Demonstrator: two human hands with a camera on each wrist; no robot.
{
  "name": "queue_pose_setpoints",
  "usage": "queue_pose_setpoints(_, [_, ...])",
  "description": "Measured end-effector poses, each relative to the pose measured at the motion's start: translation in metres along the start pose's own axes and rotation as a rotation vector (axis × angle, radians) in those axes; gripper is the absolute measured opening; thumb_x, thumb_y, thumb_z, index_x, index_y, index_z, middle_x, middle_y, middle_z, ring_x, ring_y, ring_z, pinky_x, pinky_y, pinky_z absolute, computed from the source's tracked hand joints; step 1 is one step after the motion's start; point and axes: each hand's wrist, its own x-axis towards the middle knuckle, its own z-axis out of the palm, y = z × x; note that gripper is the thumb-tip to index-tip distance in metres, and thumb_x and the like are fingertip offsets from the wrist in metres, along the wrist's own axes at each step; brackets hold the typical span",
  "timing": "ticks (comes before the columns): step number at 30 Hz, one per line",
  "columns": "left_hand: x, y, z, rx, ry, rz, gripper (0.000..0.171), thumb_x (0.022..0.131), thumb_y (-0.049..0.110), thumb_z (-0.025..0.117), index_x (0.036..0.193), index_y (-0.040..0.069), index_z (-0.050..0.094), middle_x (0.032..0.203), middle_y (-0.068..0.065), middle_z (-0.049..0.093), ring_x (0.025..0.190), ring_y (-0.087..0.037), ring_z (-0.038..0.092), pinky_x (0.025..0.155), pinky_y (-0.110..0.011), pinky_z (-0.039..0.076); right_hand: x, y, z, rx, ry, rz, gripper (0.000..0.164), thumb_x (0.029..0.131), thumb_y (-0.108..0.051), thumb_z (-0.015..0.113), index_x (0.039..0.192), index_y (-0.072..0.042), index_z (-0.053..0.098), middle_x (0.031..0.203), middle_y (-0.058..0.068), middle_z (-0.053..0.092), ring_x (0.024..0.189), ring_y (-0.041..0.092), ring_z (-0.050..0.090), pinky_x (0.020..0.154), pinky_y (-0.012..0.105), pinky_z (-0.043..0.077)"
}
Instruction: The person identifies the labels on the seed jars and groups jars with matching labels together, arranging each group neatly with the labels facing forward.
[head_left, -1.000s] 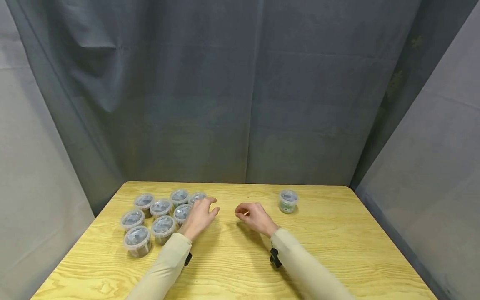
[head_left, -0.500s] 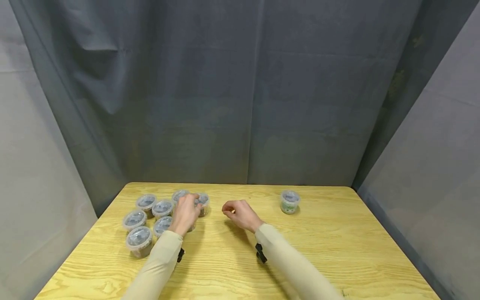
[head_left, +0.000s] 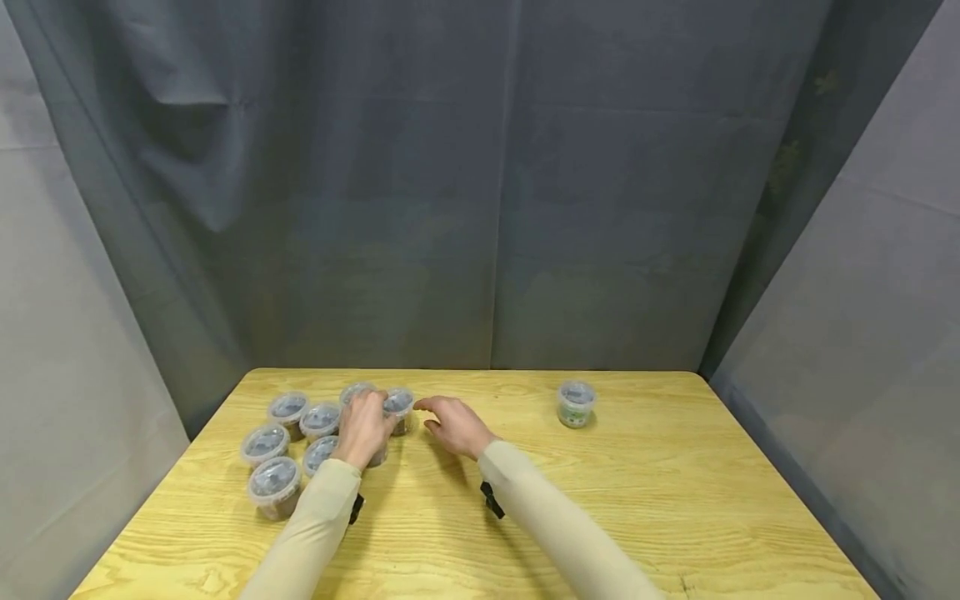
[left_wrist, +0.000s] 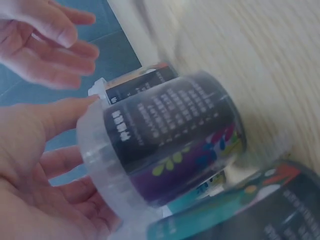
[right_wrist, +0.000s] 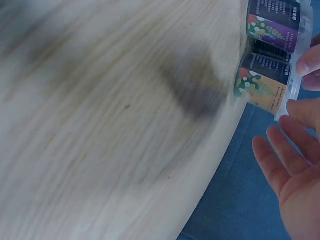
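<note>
My left hand is among the lidded plastic tubs on the left of the table. In the left wrist view its thumb and curled fingers hold the lid rim of a tub with a black and purple label, which stands on the table. Just beyond is a tub with a peach label. Close to that tub's right side, my right hand has its fingers spread and relaxed, with nothing in them. The right wrist view shows those fingers near the peach-label tub's lid, apparently not gripping it.
Several more lidded tubs stand close together left of and around my left hand. A single tub with a green-marked label stands at the back right of the wooden table. A dark curtain hangs behind the far edge.
My left hand has moved left onto the purple-label tub and taken its rim. My right hand has moved left toward the peach-label tub, its fingers loosening from a closer curl.
</note>
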Motion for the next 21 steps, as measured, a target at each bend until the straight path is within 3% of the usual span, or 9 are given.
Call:
queue_pose_setpoints(6, [0.003, -0.002, 0.006, 0.012, -0.015, 0.005, 0.029, 0.085, 0.017, 0.077, 0.109, 0.002, 0.072, 0.099, -0.015, 0.066, 0.090, -0.036, 0.061, 0.077, -0.054, 0.053, 0.008, -0.006, 0.003, -0.061, -0.026, -0.003, 0.050, 0.094, -0.004, 0.062, 0.143, -0.014, 0.051, 0.141, 0.005, 0.057, 0.128, 0.022, 0.055, 0.107, 0.037, 0.047])
queue_pose_setpoints(12, [0.004, -0.001, 0.010, 0.004, -0.019, 0.002, 0.017, 0.084, 0.016, 0.079, 0.095, 0.006, 0.071, 0.092, -0.012, 0.063, 0.084, -0.032, 0.058, 0.074, -0.050, 0.049, 0.011, -0.008, 0.006, -0.047, -0.039, 0.026, 0.052, 0.091, 0.002, 0.062, 0.140, -0.014, 0.054, 0.140, 0.005, 0.058, 0.129, 0.023, 0.055, 0.108, 0.038, 0.046])
queue_pose_setpoints(17, [0.005, 0.001, 0.011, 0.005, -0.024, 0.010, 0.017, 0.081, 0.015, 0.081, 0.080, 0.010, 0.065, 0.081, -0.007, 0.060, 0.076, -0.028, 0.052, 0.066, -0.039, 0.035, 0.012, -0.007, 0.008, 0.014, -0.025, 0.071, 0.052, 0.090, 0.005, 0.062, 0.138, -0.015, 0.056, 0.139, 0.005, 0.059, 0.127, 0.023, 0.057, 0.106, 0.037, 0.048])
queue_pose_setpoints(21, [0.006, 0.002, 0.011, 0.018, -0.043, -0.008, 0.020, 0.081, 0.016, 0.081, 0.077, 0.014, 0.061, 0.075, -0.003, 0.060, 0.075, -0.027, 0.051, 0.065, -0.036, 0.027, 0.011, -0.007, 0.009, 0.041, -0.017, 0.087, 0.052, 0.091, 0.005, 0.062, 0.138, -0.017, 0.056, 0.138, 0.005, 0.059, 0.124, 0.023, 0.058, 0.105, 0.037, 0.050])
